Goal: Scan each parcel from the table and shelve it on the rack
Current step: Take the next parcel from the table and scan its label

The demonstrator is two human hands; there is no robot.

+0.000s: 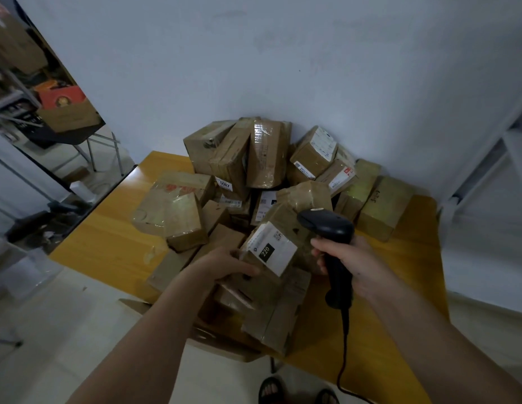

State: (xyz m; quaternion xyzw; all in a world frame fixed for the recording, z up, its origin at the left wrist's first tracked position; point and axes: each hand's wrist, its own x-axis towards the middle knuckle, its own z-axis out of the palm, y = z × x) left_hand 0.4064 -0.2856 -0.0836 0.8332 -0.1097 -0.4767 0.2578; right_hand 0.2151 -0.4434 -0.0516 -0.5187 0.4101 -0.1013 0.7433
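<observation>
Several brown cardboard parcels (pixel 265 153) lie heaped on a yellow wooden table (pixel 108 237) against the wall. My left hand (pixel 227 263) grips the near edge of a taped parcel (pixel 291 217) with a white label marked 220 facing up. My right hand (pixel 347 258) holds a black corded barcode scanner (pixel 329 228) by its handle. The scanner's head sits just right of the label, pointing toward the pile. The scanner's cord hangs down past the table's front edge.
A white rack frame (pixel 487 158) stands at the right edge. To the left, a doorway shows another table with boxes (pixel 67 112) and shelving. White floor tiles and my sandalled feet (pixel 297 392) are below. Parcels overhang the table's near edge.
</observation>
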